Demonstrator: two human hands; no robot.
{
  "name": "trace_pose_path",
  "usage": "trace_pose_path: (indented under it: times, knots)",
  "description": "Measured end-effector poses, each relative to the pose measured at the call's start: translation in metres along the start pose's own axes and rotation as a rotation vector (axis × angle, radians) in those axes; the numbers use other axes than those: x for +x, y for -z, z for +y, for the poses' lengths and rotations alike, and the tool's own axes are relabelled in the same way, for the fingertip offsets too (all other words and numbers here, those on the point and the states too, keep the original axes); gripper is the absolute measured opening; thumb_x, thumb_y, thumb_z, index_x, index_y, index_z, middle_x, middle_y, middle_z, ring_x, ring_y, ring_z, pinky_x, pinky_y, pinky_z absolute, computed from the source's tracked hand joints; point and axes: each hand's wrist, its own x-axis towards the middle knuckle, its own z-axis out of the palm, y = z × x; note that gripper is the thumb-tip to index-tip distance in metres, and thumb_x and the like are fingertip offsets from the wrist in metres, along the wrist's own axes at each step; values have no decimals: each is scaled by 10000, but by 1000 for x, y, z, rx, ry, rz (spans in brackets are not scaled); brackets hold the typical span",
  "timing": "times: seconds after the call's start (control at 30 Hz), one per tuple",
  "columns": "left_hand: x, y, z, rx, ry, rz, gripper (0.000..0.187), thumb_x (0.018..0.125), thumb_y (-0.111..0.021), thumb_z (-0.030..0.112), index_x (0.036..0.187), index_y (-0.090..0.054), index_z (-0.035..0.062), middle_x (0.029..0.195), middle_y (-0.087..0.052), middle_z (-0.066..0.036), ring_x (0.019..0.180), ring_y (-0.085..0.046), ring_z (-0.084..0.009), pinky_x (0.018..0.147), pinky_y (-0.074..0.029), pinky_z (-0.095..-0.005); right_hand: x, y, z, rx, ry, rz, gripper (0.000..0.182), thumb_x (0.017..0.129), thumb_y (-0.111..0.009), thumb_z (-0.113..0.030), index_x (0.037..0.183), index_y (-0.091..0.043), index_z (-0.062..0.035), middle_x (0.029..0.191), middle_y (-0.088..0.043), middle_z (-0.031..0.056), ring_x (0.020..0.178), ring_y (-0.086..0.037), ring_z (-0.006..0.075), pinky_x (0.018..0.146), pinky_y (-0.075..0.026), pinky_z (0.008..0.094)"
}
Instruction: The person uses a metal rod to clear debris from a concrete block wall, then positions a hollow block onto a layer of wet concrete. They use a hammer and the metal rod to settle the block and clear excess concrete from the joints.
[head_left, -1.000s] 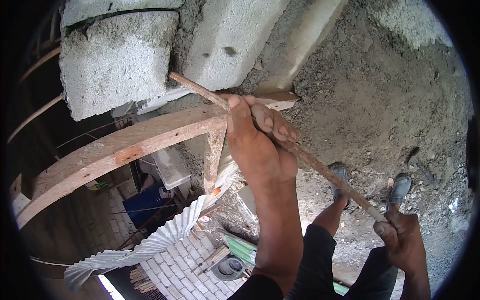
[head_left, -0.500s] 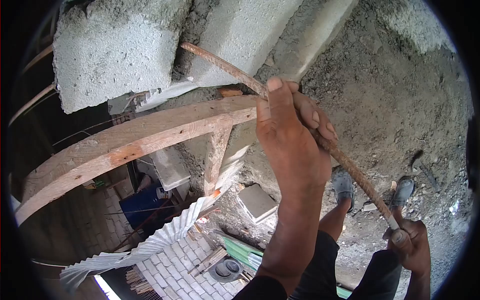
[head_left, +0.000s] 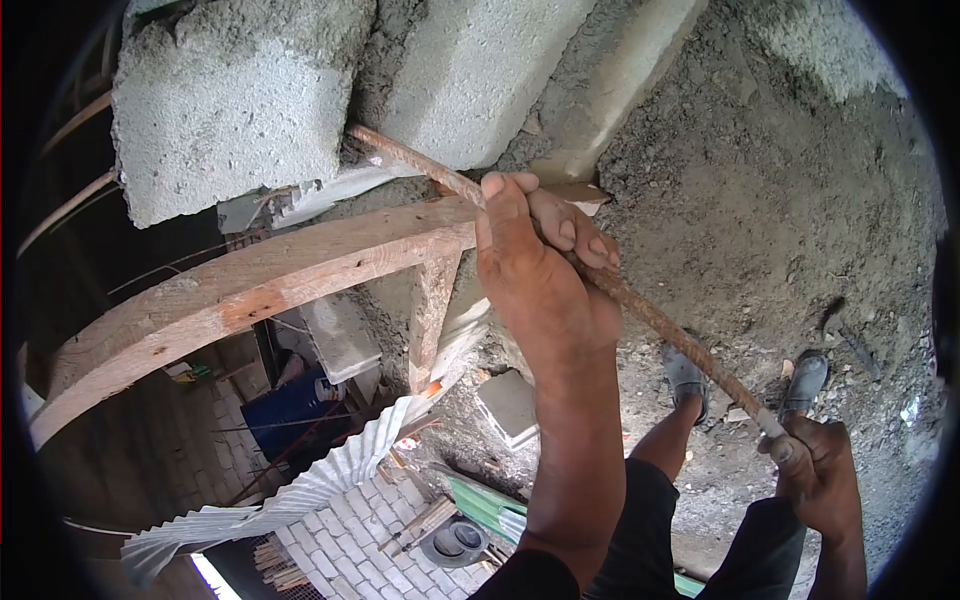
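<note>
A rusty steel bar (head_left: pixel 680 335) runs slantwise across the head view. Its far tip sits at the mortar-filled gap between a rough grey concrete block (head_left: pixel 235 110) and a second block (head_left: pixel 480 80). My left hand (head_left: pixel 545 260) is closed round the bar on its upper half, thumb lying along it, close over the end of a wooden beam (head_left: pixel 270 265). Down at the bar's lower, paler end, my right hand (head_left: pixel 815 470) grips it with the fingers wrapped round.
The beam has a short wooden brace (head_left: pixel 428 320) under it. Below hang corrugated metal sheeting (head_left: pixel 290 495) and, farther down, a blue drum (head_left: pixel 295 410) and a paved floor (head_left: pixel 345 530). My sandalled feet (head_left: pixel 685 370) stand on rubble-strewn ground, near a hammer-like tool (head_left: pixel 850 335).
The bar has shifted left, its tip now at the edge of the left block. My left hand has moved left with it, and my right hand slightly up and left.
</note>
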Motion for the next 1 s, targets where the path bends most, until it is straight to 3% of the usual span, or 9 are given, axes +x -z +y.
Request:
trace_pose_path:
  times: [0.3,0.47,0.5,0.57,0.6,0.67,0.8,0.83,1.0]
  knots:
    - [14,-10,7,-143,-22,-41,284,1054,-452,320,958,-500,57,600,-410,13,449,-406,-114,393,-397,-277,1,7,-39,-166,17,103,509,980,-556,-463,772,-646,-7,577,-541,68,496,-516,144,491,-383,316]
    - [17,0,22,-26,69,20,279,1054,-444,309,939,-515,66,618,-421,25,486,-402,-107,436,-370,-277,16,29,-49,162,-323,-542,520,996,-514,-465,873,-658,20,590,-553,135,538,-564,298,641,-505,376]
    - [16,-2,23,78,80,76,282,1054,-440,305,929,-525,67,633,-432,27,507,-401,-102,463,-353,-277,16,29,-49,168,-316,-539,520,996,-514,-465,873,-658,20,590,-553,135,538,-564,298,641,-505,376]
    - [14,-7,15,26,65,75,283,1054,-437,308,944,-532,65,651,-443,22,521,-410,-107,480,-354,-278,13,32,-53,-233,-112,-291,478,998,-532,-420,927,-675,30,619,-586,164,567,-607,317,588,-494,388]
    - [10,-17,14,-29,56,85,285,1053,-435,312,960,-538,63,669,-454,17,535,-419,-112,496,-355,-279,8,37,-52,-231,-106,-284,478,998,-532,-420,927,-675,30,619,-586,164,567,-607,317,588,-494,388]
    - [-6,-28,13,-24,64,93,286,1055,-426,304,1004,-547,50,698,-461,3,568,-437,-124,520,-371,-297,-3,40,-50,-218,123,24,411,995,-561,-354,944,-673,37,638,-599,193,571,-620,327,553,-481,409]
    - [-28,-45,11,-48,97,52,282,1042,-464,302,1070,-535,31,674,-473,-23,549,-455,-144,496,-397,-297,-22,59,-43,-92,13,-65,263,971,-616,-200,918,-659,53,603,-555,166,504,-551,252,508,-432,357]
    - [-29,-46,10,-14,82,21,290,1050,-442,302,1073,-534,27,685,-460,-11,564,-446,-136,508,-387,-300,-21,60,-39,-24,-28,-120,262,983,-604,-212,926,-672,35,586,-543,111,493,-507,168,483,-392,310]
    - [-25,-39,16,66,82,37,344,1062,-401,336,1070,-539,21,687,-443,8,573,-438,-121,507,-379,-296,-17,54,-37,397,-373,-388,300,1009,-575,-257,942,-684,14,590,-524,20,507,-475,67,463,-357,248]
